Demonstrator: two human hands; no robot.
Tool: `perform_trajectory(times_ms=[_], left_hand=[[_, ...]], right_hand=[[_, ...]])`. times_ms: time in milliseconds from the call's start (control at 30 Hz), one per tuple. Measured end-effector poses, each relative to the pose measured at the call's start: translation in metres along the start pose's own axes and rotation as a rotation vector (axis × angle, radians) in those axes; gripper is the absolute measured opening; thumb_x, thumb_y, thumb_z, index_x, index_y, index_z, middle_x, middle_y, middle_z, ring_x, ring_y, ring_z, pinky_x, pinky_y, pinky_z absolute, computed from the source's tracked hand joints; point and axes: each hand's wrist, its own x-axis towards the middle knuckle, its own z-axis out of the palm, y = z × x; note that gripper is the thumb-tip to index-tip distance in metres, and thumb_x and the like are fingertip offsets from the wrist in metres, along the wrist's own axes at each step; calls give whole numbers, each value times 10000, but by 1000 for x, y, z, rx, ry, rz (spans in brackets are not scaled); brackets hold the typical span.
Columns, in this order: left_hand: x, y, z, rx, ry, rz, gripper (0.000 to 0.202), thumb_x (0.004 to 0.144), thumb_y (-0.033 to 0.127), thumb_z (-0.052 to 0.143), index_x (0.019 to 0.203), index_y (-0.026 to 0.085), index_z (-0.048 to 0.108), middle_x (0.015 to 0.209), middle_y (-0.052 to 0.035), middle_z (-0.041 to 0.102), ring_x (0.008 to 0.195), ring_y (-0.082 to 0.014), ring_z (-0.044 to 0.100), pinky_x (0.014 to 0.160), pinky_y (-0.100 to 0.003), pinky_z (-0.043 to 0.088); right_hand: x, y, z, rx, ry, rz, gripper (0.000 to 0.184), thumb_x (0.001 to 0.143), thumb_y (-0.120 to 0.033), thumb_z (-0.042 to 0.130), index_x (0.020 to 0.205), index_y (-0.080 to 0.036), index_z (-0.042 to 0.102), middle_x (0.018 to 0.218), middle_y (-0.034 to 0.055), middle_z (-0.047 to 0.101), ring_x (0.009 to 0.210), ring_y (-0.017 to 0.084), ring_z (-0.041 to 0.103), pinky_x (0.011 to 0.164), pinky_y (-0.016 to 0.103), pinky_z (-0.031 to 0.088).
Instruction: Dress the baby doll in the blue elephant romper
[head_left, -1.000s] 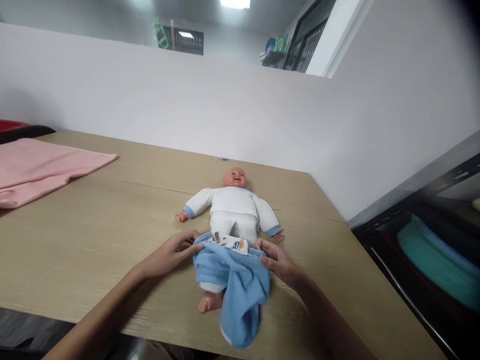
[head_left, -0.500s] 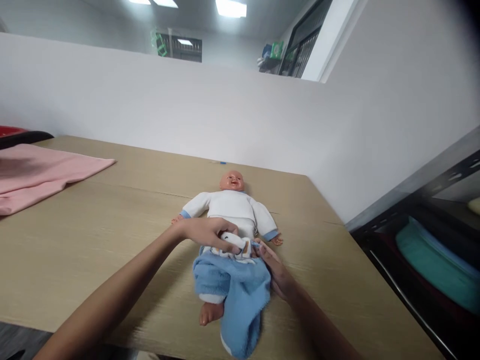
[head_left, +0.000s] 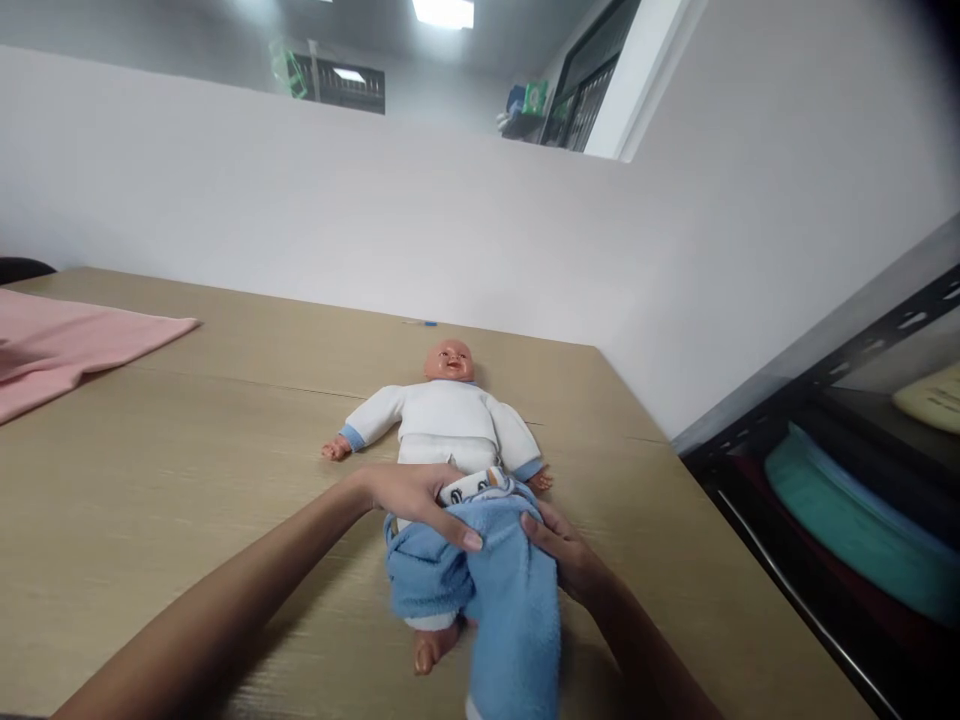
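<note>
Two bare hands are on a baby doll that lies on its back near the right end of a wooden table, head towards the white partition, arms spread flat. The doll wears a white top. A blue fleece garment is bunched over its hips and legs, with one bare foot poking out below.

The left hand reaches across the doll's waist, its fingers curled down over the top edge of the fleece. It looks closed on the cloth, though the thumb is hidden underneath. The right hand holds the other side, thumb pressed on top and fingers tucked behind, so it too is gripping fabric. With one hand on each side, the soft cloth is held spread across the body rather than slumping to one side. A printed waistband shows just above the fleece, between the hands.

Far off on the left of the table lies a pink cloth, well apart from the doll. To the right stands a dark metal rack with a teal cushion on a shelf.
</note>
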Motion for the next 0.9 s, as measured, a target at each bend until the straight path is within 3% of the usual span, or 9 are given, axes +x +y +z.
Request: perform_trajectory(times_ms=[167, 267, 333, 433, 500, 567, 667, 800, 900], left_hand=[[4, -10, 0, 2, 23, 40, 398, 1006, 528, 686, 1289, 261, 770, 1290, -24, 786, 1261, -303, 715, 1127, -394, 549], [6, -11, 3, -17, -28, 32, 422, 1007, 515, 700, 1345, 270, 764, 1336, -33, 778, 1299, -316, 707, 1146, -409, 550], [7, -11, 6, -26, -111, -11, 417, 965, 528, 757, 1276, 253, 794, 1243, -26, 808, 1225, -317, 742, 1090, -405, 591], [7, -13, 8, -84, -240, -88, 448, 839, 566, 881, 1138, 236, 828, 1107, -7, 841, 1084, -311, 789, 1025, -401, 633], [6, -17, 7, -137, -235, -80, 492, 775, 582, 930, 1102, 229, 832, 1120, -15, 845, 1078, -320, 790, 1027, -412, 641], [6, -25, 5, -181, -189, -43, 526, 793, 612, 912, 1148, 235, 816, 1219, -24, 822, 1181, -325, 757, 1088, -425, 614], [6, -39, 1, -213, -118, 7, 540, 876, 636, 836, 1236, 240, 766, 1336, -30, 762, 1297, -305, 686, 1192, -433, 531], [8, -55, -3, -244, -177, 44, 508, 882, 599, 848, 1161, 190, 732, 1165, -27, 751, 1177, -260, 691, 1156, -397, 525], [9, -60, -3, -286, -239, 35, 475, 902, 576, 838, 1151, 191, 713, 1082, -4, 718, 1086, -214, 675, 1106, -338, 526]], right_hand=[[-10, -29, -3, -248, -427, -5, 874, 778, -853, 786, 1326, -174, 744, 1159, 102, 767, 1028, 300, 718, 921, 421, 614], [-18, -42, -6, -344, -656, 46, 700, 749, -711, 893, 1184, -171, 795, 1082, 72, 775, 1005, 289, 721, 928, 399, 617], [-20, -41, -9, -315, -647, 30, 554, 781, -647, 896, 1045, -168, 809, 944, 42, 753, 885, 239, 703, 855, 349, 611], [-20, -32, -10, -103, -375, -34, 575, 824, -702, 851, 1049, -174, 809, 900, 32, 728, 800, 193, 663, 800, 317, 586], [-19, -28, -8, 1, -192, -33, 608, 850, -727, 823, 1145, -195, 807, 1007, 55, 751, 884, 213, 682, 870, 349, 586], [-20, -26, -3, 35, -150, 21, 611, 876, -730, 800, 1189, -206, 802, 1063, 73, 760, 964, 239, 700, 920, 380, 584], [-23, -26, 2, 26, -278, 56, 623, 887, -723, 799, 1222, -198, 784, 1077, 79, 761, 1021, 246, 707, 929, 365, 578], [-32, -21, 6, 66, -574, 40, 777, 690, -714, 955, 1181, -143, 763, 980, 60, 743, 904, 221, 702, 866, 313, 571], [-35, -15, 11, 82, -584, 37, 716, 654, -581, 1019, 1169, -156, 763, 943, 36, 740, 897, 207, 709, 874, 286, 563]])
